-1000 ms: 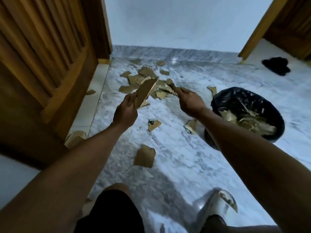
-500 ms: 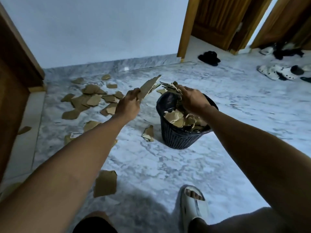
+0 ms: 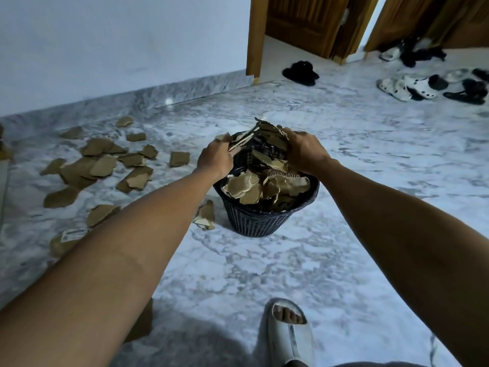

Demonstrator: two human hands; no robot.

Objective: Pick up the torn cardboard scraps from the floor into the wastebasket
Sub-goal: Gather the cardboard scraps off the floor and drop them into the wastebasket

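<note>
A black mesh wastebasket (image 3: 254,221) with a black liner stands mid-floor, heaped with brown cardboard scraps (image 3: 246,185). Both my hands are over its far rim. My left hand (image 3: 215,158) grips a few thin scraps (image 3: 239,143) at the left side of the rim. My right hand (image 3: 304,152) is closed on a bunch of torn pieces (image 3: 270,131) above the basket. Several loose scraps (image 3: 103,165) lie scattered on the marble floor to the left, and one piece (image 3: 205,215) leans by the basket's left side.
A white wall with a grey marble skirting runs along the back. Wooden door frames (image 3: 254,35) stand at the back right. Sandals and slippers (image 3: 404,87) and a black cloth (image 3: 300,71) lie at the far right. My slippered foot (image 3: 287,331) is at the bottom.
Both hands carried their scraps from the pile on the left across to the wastebasket and lowered them over its rim. The view swung right with them.
</note>
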